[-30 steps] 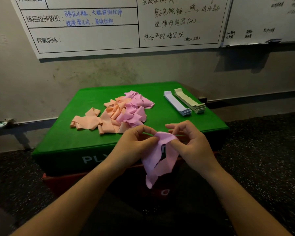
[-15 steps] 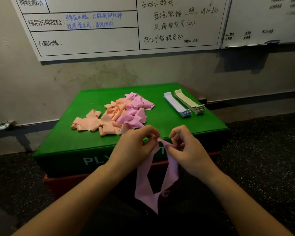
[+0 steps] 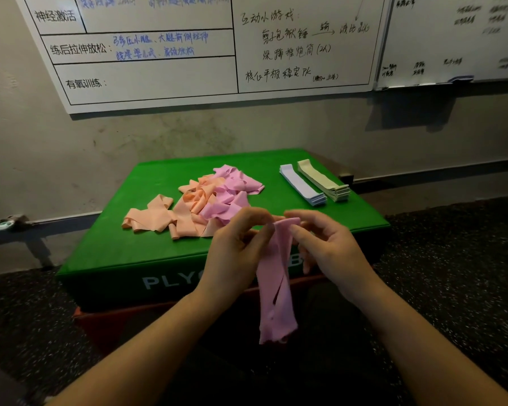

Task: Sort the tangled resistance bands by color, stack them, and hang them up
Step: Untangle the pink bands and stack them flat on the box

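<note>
the left hand (image 3: pixel 235 244) and the right hand (image 3: pixel 326 244) both pinch the top end of a pink band (image 3: pixel 276 285), fingers curled round it just in front of the near edge of the green box (image 3: pixel 159 244). the band hangs down from the fingertips in a long flattened loop, slightly twisted, its lower end free in the air in front of the box's near face, where pale lettering shows partly behind the hands.

on top of the box, left of centre, lies a tangled heap: peach bands (image 3: pixel 165 215) spread to the left and near side, more pink bands (image 3: pixel 232 194) piled to the right and far side, the two colours overlapping in the middle. toward the far right corner two neat stacks lie side by side, touching or nearly so: a lavender stack (image 3: pixel 301 184) on the left and a pale green stack (image 3: pixel 323 180) on the right.

a whiteboard (image 3: pixel 159 77) with handwritten notes hangs on the wall behind. the floor (image 3: pixel 452 273) is dark and speckled.
</note>
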`<state>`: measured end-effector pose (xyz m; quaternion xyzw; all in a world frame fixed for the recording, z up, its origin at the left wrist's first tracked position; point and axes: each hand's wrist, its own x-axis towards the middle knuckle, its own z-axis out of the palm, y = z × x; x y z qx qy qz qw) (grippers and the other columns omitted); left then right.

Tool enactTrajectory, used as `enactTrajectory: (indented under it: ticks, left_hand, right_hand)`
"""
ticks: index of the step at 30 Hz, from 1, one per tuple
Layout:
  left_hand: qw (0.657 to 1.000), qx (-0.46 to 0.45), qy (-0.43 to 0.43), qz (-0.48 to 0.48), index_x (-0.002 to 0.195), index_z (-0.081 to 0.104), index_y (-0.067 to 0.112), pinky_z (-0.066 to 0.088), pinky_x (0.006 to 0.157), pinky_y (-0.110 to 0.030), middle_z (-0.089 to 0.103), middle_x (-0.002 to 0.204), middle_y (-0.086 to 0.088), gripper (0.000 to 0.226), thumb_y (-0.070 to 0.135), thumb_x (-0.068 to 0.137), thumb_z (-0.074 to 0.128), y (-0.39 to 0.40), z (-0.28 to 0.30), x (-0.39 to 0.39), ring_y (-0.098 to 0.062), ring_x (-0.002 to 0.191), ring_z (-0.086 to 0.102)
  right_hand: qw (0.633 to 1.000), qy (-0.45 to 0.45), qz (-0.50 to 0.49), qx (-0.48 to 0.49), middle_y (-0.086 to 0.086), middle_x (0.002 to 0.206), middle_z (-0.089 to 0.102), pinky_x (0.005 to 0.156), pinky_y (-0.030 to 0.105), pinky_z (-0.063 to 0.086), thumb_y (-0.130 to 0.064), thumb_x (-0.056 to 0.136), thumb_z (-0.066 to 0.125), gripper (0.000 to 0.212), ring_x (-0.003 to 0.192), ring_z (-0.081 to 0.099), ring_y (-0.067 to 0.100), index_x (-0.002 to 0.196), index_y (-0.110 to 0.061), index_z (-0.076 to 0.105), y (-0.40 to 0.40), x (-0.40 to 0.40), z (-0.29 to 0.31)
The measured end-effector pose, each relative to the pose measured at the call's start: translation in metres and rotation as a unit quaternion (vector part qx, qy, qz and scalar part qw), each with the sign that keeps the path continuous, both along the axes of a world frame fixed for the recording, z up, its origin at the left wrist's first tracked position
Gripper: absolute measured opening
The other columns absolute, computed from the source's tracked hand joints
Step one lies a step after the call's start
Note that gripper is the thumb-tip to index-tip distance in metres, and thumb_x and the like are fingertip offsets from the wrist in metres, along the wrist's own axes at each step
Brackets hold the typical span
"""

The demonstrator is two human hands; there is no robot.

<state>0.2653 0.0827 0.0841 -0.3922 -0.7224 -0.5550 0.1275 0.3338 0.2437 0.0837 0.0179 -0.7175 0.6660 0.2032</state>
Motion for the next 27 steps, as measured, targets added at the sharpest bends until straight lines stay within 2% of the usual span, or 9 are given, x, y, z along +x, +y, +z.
enactTrajectory:
  ticks: [3, 5, 8, 10, 14, 18, 21, 24, 27]
  left_hand:
    - [0.999, 0.018, -0.04, -0.014, 0.093, 0.058, 0.033, 0.06, 0.065, -0.036, 0.063, 0.095, 0.022, 0.025, 0.008, 0.095, 0.06, 0.003, 0.001, -0.001, -0.006, 0.077, 0.065]
    - [0.997, 0.033, -0.065, -0.031, 0.096, 0.06, 0.028, 0.057, 0.065, -0.034, 0.064, 0.094, 0.013, 0.022, 0.006, 0.096, 0.059, 0.002, 0.001, -0.002, -0.008, 0.077, 0.064]
    - [0.977, 0.053, -0.179, -0.107, 0.118, 0.055, 0.022, 0.059, 0.079, -0.043, 0.069, 0.104, -0.01, 0.017, 0.015, 0.103, 0.049, 0.002, -0.002, -0.003, -0.028, 0.094, 0.069]
    - [0.953, 0.051, -0.259, -0.148, 0.128, 0.051, 0.019, 0.055, 0.092, -0.048, 0.07, 0.114, -0.01, 0.025, 0.018, 0.104, 0.044, 0.003, -0.005, -0.001, -0.027, 0.105, 0.069]
    - [0.95, 0.027, -0.262, -0.167, 0.125, 0.055, 0.024, 0.058, 0.086, -0.031, 0.071, 0.114, 0.004, 0.033, 0.019, 0.093, 0.061, 0.008, -0.013, 0.011, -0.015, 0.106, 0.069]
    - [0.958, 0.009, -0.258, -0.121, 0.118, 0.061, 0.021, 0.058, 0.091, -0.04, 0.072, 0.111, -0.003, 0.02, 0.018, 0.098, 0.057, 0.015, -0.02, 0.009, -0.019, 0.104, 0.069]
    - [0.953, 0.026, -0.281, -0.112, 0.125, 0.059, 0.02, 0.056, 0.093, -0.039, 0.071, 0.116, 0.0, 0.026, 0.025, 0.1, 0.053, 0.018, -0.016, 0.005, -0.017, 0.108, 0.068]
    - [0.941, 0.072, -0.314, -0.104, 0.125, 0.059, 0.017, 0.057, 0.088, -0.034, 0.073, 0.108, 0.008, 0.028, 0.026, 0.1, 0.05, 0.02, -0.005, 0.005, -0.011, 0.104, 0.069]
    - [0.91, 0.155, -0.377, -0.074, 0.118, 0.062, 0.015, 0.056, 0.089, -0.042, 0.072, 0.109, -0.003, 0.023, 0.023, 0.102, 0.048, 0.023, 0.003, -0.007, -0.023, 0.105, 0.066]
  right_hand:
    - [1.0, 0.009, -0.009, -0.01, 0.011, 0.075, 0.063, 0.061, 0.027, 0.049, -0.037, 0.072, 0.075, 0.013, 0.067, 0.056, 0.016, 0.082, -0.028, 0.075, 0.004, 0.001, 0.005]
    - [1.0, 0.006, 0.003, -0.009, 0.015, 0.081, 0.064, 0.07, 0.031, 0.049, -0.034, 0.072, 0.076, 0.008, 0.076, 0.059, 0.02, 0.077, -0.028, 0.074, 0.005, 0.001, 0.007]
    - [1.0, 0.012, 0.015, -0.012, 0.002, 0.078, 0.069, 0.067, 0.023, 0.051, -0.02, 0.08, 0.076, 0.005, 0.074, 0.062, 0.013, 0.078, -0.023, 0.072, 0.005, -0.001, 0.01]
    - [1.0, 0.023, 0.011, -0.006, -0.001, 0.075, 0.069, 0.063, 0.02, 0.051, -0.011, 0.085, 0.073, 0.006, 0.071, 0.062, 0.01, 0.083, -0.016, 0.07, 0.003, -0.003, 0.013]
    - [0.998, 0.055, -0.008, 0.03, -0.006, 0.071, 0.065, 0.058, 0.019, 0.048, -0.007, 0.088, 0.07, 0.006, 0.066, 0.057, 0.006, 0.087, -0.011, 0.067, 0.003, -0.009, 0.017]
    - [0.993, 0.069, -0.036, 0.088, -0.006, 0.074, 0.064, 0.057, 0.021, 0.047, -0.014, 0.089, 0.072, 0.004, 0.066, 0.056, 0.007, 0.091, -0.013, 0.068, 0.008, -0.013, 0.019]
    - [0.997, 0.054, -0.032, 0.036, 0.002, 0.083, 0.065, 0.065, 0.024, 0.052, -0.022, 0.084, 0.074, 0.02, 0.075, 0.061, 0.012, 0.1, -0.015, 0.064, 0.01, -0.015, 0.017]
    - [1.0, -0.02, 0.021, -0.009, 0.004, 0.098, 0.069, 0.075, 0.022, 0.053, -0.033, 0.076, 0.081, 0.047, 0.09, 0.066, 0.013, 0.115, -0.023, 0.057, 0.013, -0.016, 0.002]
    - [0.99, -0.101, 0.095, -0.032, 0.011, 0.104, 0.074, 0.076, 0.024, 0.055, -0.027, 0.076, 0.082, 0.054, 0.094, 0.07, 0.016, 0.122, -0.022, 0.053, 0.017, -0.012, -0.02]
